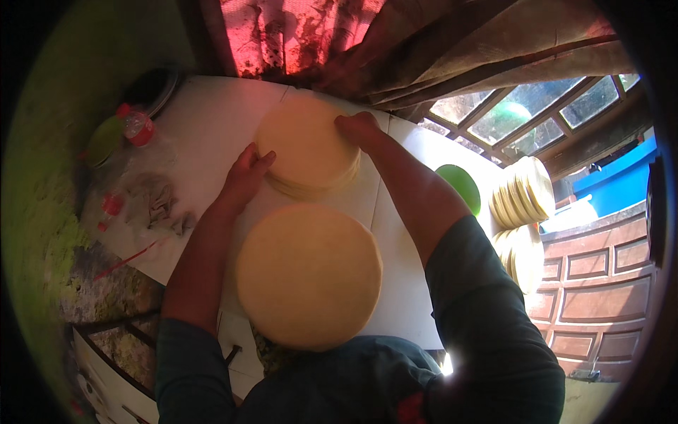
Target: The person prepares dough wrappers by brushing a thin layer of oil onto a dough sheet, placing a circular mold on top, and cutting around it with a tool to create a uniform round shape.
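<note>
A stack of thin, round, pale yellow sheets, perhaps dough rounds, is on the far part of the white table. My left hand grips its left edge, thumb on top and fingers at the side. At its upper right edge, my right hand has hold of the rim. Closer to my body is another pale round stack or disc, which neither hand touches. The stack between my hands is slightly blurred, and its layers show along the lower edge.
Two more stacks of rounds stand at the right beside a green round object. Bottles with red caps and labels, crumpled plastic and a red stick lie left. A brown curtain hangs behind the table.
</note>
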### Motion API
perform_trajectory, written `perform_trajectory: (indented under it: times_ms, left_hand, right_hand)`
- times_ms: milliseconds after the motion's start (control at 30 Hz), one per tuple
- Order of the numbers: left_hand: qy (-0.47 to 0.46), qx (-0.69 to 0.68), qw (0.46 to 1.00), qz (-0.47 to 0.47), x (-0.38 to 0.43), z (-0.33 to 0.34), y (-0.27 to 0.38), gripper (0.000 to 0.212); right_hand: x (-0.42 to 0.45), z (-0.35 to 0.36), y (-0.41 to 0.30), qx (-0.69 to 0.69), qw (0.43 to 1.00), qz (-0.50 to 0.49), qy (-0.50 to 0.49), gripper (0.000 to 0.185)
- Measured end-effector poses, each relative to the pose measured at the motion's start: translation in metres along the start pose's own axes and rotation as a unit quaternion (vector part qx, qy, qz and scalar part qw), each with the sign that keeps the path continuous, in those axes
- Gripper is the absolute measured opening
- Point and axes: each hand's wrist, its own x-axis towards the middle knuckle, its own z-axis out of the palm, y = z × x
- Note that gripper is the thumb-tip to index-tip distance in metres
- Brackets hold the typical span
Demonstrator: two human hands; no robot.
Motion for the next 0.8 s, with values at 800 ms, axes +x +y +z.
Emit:
perform_trajectory:
  times_ms: [800]
  left_hand:
    - [-0.073, -0.082, 0.992, 0.065, 0.011, 0.010, -0.001, 0.050]
  right_hand:
    - [-0.009, -0.036, -0.051, 0.241, 0.957, 0.016, -0.163, 0.044]
